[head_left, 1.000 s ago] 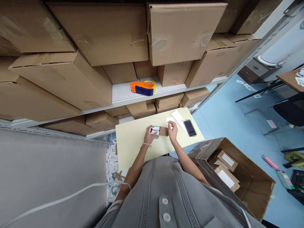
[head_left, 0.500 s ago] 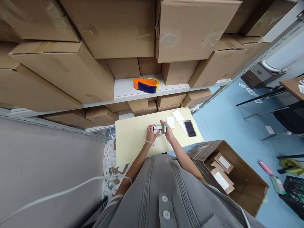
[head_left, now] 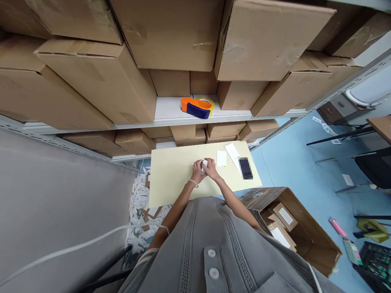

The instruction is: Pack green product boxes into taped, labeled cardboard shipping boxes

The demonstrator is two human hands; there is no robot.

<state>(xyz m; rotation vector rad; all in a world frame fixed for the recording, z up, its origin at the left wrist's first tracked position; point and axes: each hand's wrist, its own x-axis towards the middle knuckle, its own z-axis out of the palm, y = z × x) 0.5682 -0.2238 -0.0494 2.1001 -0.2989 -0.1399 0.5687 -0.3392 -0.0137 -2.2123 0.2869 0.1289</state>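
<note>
Both my hands meet over the pale yellow table [head_left: 171, 179]. My left hand [head_left: 198, 171] and my right hand [head_left: 210, 170] are closed together round a small white box [head_left: 204, 164], most of which they hide. Just right of my hands lie a small white card [head_left: 221, 158], a longer white paper slip [head_left: 233, 152] and a dark blurred flat object [head_left: 245, 168].
Shelves packed with brown cartons rise behind the table; an orange and blue tape dispenser [head_left: 196, 107] sits on the white shelf. An open carton [head_left: 293, 228] with small labelled boxes stands on the blue floor at my right. Paper scraps litter the floor at the left.
My hands have come together round the small box, which was earlier held apart with a brown piece showing at its right. The view has tilted and shifted slightly.
</note>
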